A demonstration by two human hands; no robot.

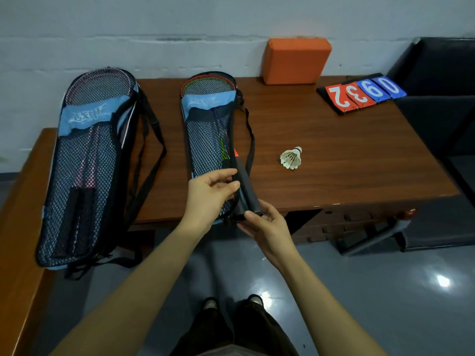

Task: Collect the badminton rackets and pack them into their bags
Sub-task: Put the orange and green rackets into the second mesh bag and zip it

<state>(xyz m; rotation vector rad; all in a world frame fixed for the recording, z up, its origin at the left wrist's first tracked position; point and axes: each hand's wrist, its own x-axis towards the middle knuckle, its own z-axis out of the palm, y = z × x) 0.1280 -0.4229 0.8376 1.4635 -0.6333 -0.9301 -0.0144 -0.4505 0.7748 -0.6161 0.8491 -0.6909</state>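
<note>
- The left hand [209,195] reaches forward over the near edge of a brown wooden desk [334,155]; its fingers and thumb are curled and pinch the open lower edge of the middle racket bag [208,140].
- The right hand [267,228] is just below and to the right, fingers bent around the butt ends of two dark racket handles [245,191] that stick out of that bag's bottom opening.
- The middle racket bag is blue with black mesh and lies flat on the desk, its wide end toward the wall. Racket heads [208,84] with red and green rims show through the mesh at the top, and a black strap trails along its right side.
- A second racket bag [87,160] of the same kind lies to the left, angled, its lower end hanging past the desk edge. Through its mesh show pink racket frames and dark handles, fully inside.
- A white feather shuttlecock [291,158] lies on its side on the desk, to the right of the middle bag and apart from it.
- An orange foam block [297,61] stands at the back of the desk against the grey wall.
- A flip scoreboard [362,93] with red and blue number cards lies at the far right corner of the desk.
- A dark sofa [442,98] sits beside the desk on the right.
</note>
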